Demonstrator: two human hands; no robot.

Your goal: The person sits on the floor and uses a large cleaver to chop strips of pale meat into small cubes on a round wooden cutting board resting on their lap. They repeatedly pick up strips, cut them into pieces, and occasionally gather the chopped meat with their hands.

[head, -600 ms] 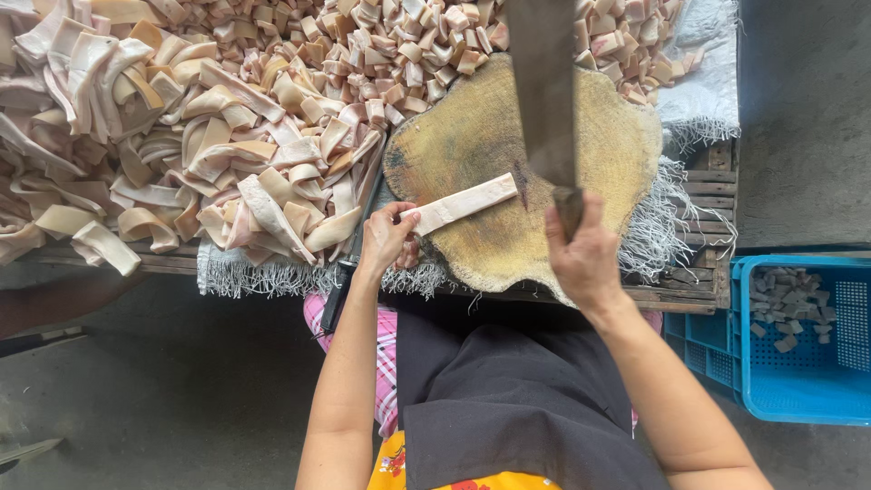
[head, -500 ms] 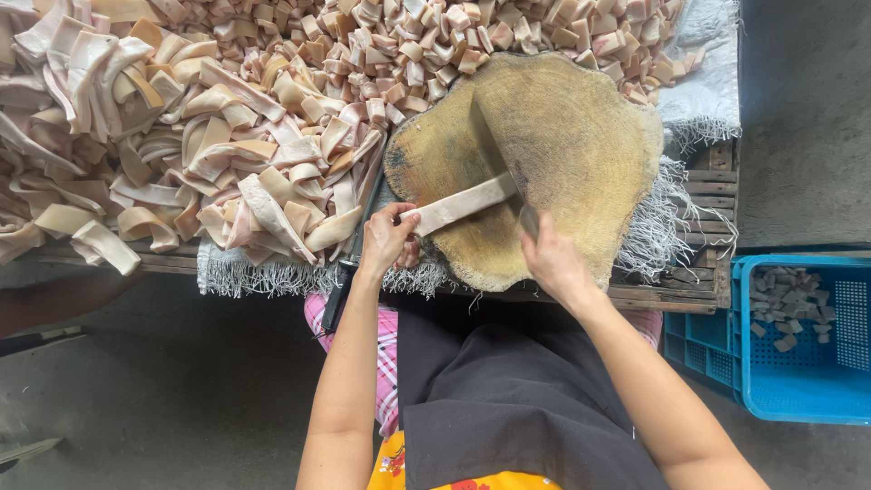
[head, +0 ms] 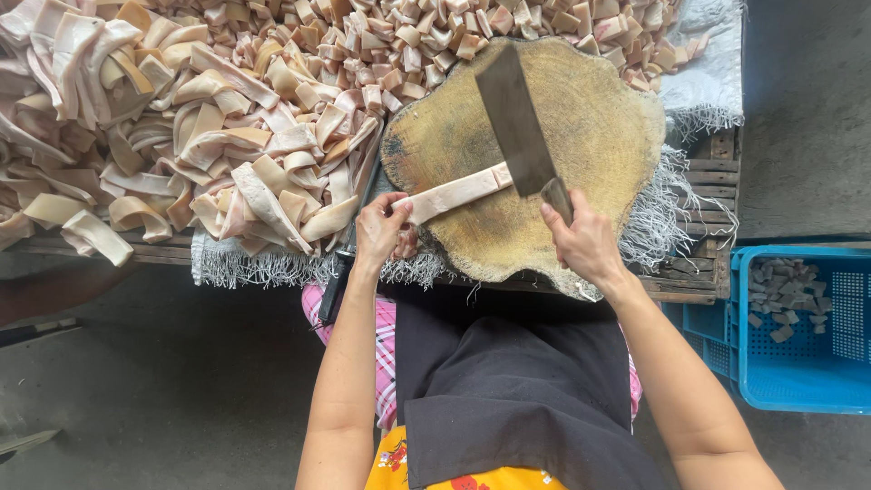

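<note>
- Leftmost, a heap of long pale strips (head: 181, 154) of skin-like material, curled and overlapping, covers the tabletop (head: 54, 247) up to the left edge of the view.
- Behind it, a spread of small cut pieces (head: 408, 45), pinkish and tan, runs along the top of the view to beyond the block.
- Fringed white cloth (head: 236, 265) lies under the heap, its threads hanging over the tabletop's near edge.
- Left hand (head: 381, 229): fingers closed on the near end of a single pale strip (head: 454, 192), pinning it at the left rim of the block.
- Single strip: lies flat across the lower left of the round wooden chopping block (head: 599, 136), far end touching the cleaver blade.
- Cleaver (head: 514, 118): broad dark blade, tilted, its lower part at the strip's far end.
- Right hand (head: 585, 240): wrapped shut around the cleaver handle, over the near part of the block.
- Dark apron (head: 508, 390) over pink checked fabric, below the block.
- Rightmost, a blue plastic crate (head: 789, 381) on the floor, holding a few small greyish pieces (head: 780, 290).
</note>
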